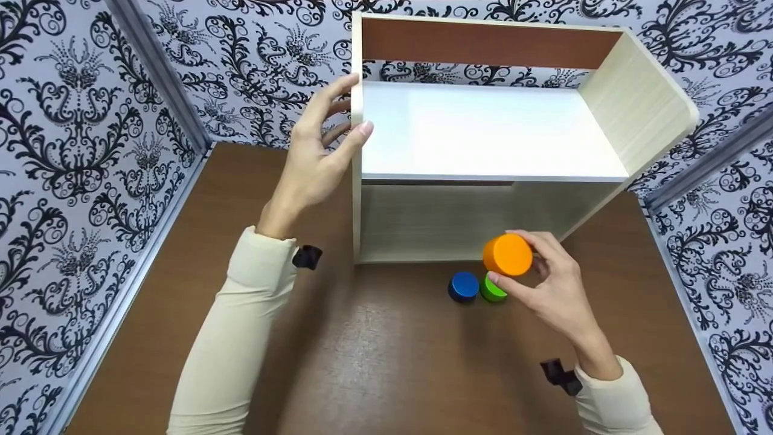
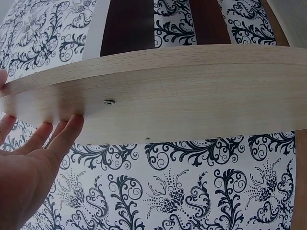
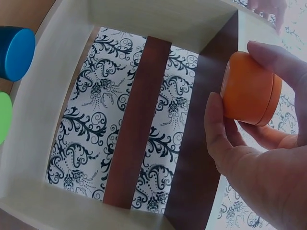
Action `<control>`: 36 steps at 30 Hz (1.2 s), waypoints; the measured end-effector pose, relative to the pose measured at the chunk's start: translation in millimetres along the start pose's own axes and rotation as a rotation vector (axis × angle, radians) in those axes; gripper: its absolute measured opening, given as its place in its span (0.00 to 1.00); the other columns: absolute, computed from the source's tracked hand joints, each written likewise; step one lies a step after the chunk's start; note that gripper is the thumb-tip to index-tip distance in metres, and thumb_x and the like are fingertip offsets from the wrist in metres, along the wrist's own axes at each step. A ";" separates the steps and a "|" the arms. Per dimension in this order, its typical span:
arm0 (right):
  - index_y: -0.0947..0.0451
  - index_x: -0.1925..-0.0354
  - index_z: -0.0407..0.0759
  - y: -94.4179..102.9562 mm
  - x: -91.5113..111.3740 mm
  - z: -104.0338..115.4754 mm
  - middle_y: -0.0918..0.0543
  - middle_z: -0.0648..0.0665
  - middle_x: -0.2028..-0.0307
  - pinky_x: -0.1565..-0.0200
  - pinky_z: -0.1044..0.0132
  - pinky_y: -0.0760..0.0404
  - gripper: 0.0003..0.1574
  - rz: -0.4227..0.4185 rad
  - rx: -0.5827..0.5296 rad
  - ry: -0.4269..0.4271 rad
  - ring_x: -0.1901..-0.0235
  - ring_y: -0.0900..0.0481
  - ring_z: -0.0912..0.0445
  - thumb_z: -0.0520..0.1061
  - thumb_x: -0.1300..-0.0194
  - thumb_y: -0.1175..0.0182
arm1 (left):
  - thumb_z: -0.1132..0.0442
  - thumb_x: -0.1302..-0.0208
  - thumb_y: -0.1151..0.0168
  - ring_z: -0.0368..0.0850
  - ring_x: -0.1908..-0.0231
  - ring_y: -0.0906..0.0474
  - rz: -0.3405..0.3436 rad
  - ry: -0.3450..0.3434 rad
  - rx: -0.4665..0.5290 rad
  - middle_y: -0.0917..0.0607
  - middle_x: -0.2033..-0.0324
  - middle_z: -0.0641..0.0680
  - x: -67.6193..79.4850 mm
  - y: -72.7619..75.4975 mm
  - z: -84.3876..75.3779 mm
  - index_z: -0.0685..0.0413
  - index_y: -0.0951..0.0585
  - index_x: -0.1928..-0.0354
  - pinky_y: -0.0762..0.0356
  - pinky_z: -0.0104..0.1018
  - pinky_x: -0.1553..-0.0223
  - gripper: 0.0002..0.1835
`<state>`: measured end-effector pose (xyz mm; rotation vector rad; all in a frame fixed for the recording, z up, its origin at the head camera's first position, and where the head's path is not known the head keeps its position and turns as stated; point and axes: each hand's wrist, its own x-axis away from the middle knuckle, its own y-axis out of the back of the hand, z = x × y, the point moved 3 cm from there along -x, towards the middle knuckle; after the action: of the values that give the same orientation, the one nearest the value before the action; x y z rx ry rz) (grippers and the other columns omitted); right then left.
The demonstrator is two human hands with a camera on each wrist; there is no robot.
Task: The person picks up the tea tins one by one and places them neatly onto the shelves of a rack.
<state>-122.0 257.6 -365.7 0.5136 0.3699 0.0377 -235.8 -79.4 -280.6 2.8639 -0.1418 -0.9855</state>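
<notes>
A small two-level shelf [image 1: 483, 136] of pale wood with a white middle board stands on the brown surface. My left hand [image 1: 320, 145] grips its left side panel [image 2: 192, 96], with the thumb at the front edge and the fingers against the outer face. In my right hand [image 1: 552, 284] an orange round jar [image 1: 507, 254] is held between thumb and fingers, up in front of the shelf's lower level. Below it sit a blue lidded jar [image 1: 464, 286] and a green jar [image 1: 493, 290], side by side; the orange jar and thumb partly hide the green one.
Black-patterned wall panels [image 1: 78, 151] with grey metal frame strips enclose the brown table [image 1: 362, 362] at the left, back and right. The shelf's right side panel [image 1: 640, 103] flares toward the right. A reddish-brown slat [image 1: 483, 42] spans the shelf's upper back.
</notes>
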 end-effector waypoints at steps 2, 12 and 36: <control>0.21 0.40 0.38 -1.0 -1.7 2.2 0.22 0.46 0.49 0.44 0.76 0.21 0.38 0.000 -0.012 0.003 0.51 0.22 0.53 0.32 0.51 0.21 | 0.66 0.31 0.37 0.52 0.37 0.28 0.001 -0.004 -0.001 0.30 0.32 0.55 0.1 -0.1 -0.1 0.57 0.32 0.28 0.24 0.44 0.36 0.31; 0.21 0.40 0.38 -5.7 -11.0 14.2 0.23 0.46 0.49 0.42 0.73 0.21 0.38 0.016 -0.056 0.049 0.51 0.22 0.51 0.30 0.50 0.22 | 0.64 0.30 0.37 0.51 0.38 0.28 0.001 -0.007 -0.006 0.30 0.33 0.53 -0.5 -0.1 0.7 0.56 0.31 0.28 0.24 0.44 0.36 0.30; 0.22 0.40 0.35 -9.1 -34.0 41.6 0.24 0.45 0.49 0.40 0.70 0.22 0.38 0.018 -0.079 0.138 0.50 0.21 0.51 0.30 0.50 0.23 | 0.63 0.30 0.37 0.53 0.38 0.28 0.002 -0.021 -0.003 0.29 0.33 0.55 -0.8 -0.2 0.8 0.57 0.31 0.28 0.23 0.44 0.37 0.30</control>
<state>-139.5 225.7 -325.2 0.4370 0.4973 0.1052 -236.9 -79.2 -280.8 2.8509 -0.1453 -1.0151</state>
